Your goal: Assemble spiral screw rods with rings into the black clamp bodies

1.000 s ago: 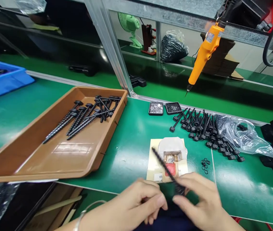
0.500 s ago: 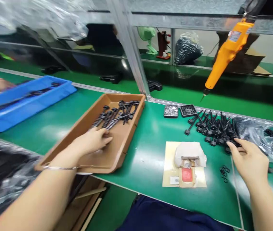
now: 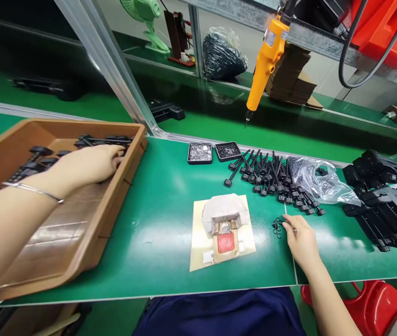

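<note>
My left hand reaches into the brown tray, its fingers curled down by the tray's right wall. Black threaded rods with knob heads lie in the tray around and under that hand. What its fingertips hold, if anything, is hidden. My right hand is at a small cluster of black rings on the green table, thumb and forefinger pinched together at the cluster's right edge, apparently on one ring. Beyond it lies a pile of black knob-headed rods.
A fixture with a red pad sits mid-table. Two small black dishes of tiny parts stand behind it. An orange electric screwdriver hangs above. At right are a clear plastic bag and black moulded parts; a red stool is below.
The view has swung right. My left hand has moved further back and to the right inside the tray. My right hand has gone from the rod pile down to the small rings.
</note>
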A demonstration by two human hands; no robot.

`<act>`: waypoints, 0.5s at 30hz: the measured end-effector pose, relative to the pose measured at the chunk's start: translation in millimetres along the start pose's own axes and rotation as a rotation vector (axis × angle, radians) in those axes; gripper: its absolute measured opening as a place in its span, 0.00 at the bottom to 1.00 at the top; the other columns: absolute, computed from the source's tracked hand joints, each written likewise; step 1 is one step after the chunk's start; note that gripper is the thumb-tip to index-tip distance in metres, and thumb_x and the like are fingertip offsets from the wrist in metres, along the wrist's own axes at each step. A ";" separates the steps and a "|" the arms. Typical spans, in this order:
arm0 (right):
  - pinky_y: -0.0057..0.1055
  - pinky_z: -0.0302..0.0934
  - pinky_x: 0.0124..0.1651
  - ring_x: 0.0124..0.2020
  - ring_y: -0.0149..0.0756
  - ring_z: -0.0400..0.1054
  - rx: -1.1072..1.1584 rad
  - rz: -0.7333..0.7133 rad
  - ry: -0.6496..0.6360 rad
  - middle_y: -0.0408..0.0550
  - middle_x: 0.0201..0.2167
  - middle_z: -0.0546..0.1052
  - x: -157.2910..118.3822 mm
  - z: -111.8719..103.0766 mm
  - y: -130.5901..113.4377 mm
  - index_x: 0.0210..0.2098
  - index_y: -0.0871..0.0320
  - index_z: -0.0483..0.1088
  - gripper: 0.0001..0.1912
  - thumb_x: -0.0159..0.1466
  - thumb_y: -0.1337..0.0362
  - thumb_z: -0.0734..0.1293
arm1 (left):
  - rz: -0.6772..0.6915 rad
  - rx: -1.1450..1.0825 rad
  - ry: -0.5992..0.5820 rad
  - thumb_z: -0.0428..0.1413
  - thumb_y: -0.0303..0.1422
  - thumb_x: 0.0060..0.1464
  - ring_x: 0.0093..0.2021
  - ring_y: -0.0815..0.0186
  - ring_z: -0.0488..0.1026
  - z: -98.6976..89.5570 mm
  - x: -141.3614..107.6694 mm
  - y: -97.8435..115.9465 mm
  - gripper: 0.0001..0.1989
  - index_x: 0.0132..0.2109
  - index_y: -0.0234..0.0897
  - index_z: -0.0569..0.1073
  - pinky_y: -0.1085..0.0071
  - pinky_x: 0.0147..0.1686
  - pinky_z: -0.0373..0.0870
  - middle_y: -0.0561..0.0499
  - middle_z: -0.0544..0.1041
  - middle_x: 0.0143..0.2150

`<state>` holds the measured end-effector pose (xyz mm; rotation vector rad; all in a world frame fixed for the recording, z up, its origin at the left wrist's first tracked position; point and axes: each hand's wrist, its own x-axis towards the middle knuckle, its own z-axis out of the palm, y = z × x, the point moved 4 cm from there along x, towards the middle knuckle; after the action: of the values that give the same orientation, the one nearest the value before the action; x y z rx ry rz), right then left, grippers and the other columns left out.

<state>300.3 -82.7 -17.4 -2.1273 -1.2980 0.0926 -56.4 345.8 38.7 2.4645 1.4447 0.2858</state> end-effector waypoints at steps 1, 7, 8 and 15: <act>0.42 0.69 0.41 0.38 0.46 0.72 0.006 0.016 0.000 0.56 0.38 0.77 0.5 2.1 0.6 0.44 0.63 0.76 0.20 0.71 0.58 0.57 | -0.018 0.056 -0.021 0.47 0.34 0.63 0.56 0.37 0.70 2.2 2.8 3.7 0.19 0.49 0.20 0.72 0.42 0.57 0.62 0.39 0.77 0.48; 0.42 0.69 0.39 0.33 0.44 0.72 0.089 0.122 -0.002 0.55 0.34 0.77 0.1 6.8 12.3 0.35 0.60 0.74 0.22 0.68 0.48 0.60 | -0.085 0.218 -0.125 0.50 0.33 0.58 0.36 0.47 0.76 -5.1 -6.1 1.7 0.14 0.41 0.25 0.73 0.62 0.41 0.69 0.46 0.77 0.28; 0.42 0.70 0.38 0.31 0.44 0.73 0.112 0.153 -0.002 0.55 0.33 0.78 -1.6 6.9 15.5 0.34 0.60 0.74 0.23 0.67 0.47 0.61 | -0.098 0.216 -0.126 0.50 0.33 0.58 0.33 0.49 0.75 -9.9 -12.6 1.4 0.12 0.37 0.27 0.73 0.65 0.39 0.68 0.47 0.76 0.25; 0.39 0.76 0.33 0.29 0.47 0.78 0.315 0.336 -0.047 0.55 0.31 0.81 -14.6 7.6 40.4 0.42 0.61 0.73 0.27 0.58 0.43 0.65 | -0.123 -0.048 -0.111 0.57 0.29 0.53 0.30 0.61 0.73 -61.9 -82.2 5.7 0.06 0.30 0.30 0.73 0.72 0.35 0.66 0.53 0.74 0.24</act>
<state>321.3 -103.6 -49.4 -2.0542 -0.8714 0.4592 -110.1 279.4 96.3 2.3032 1.5168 0.1537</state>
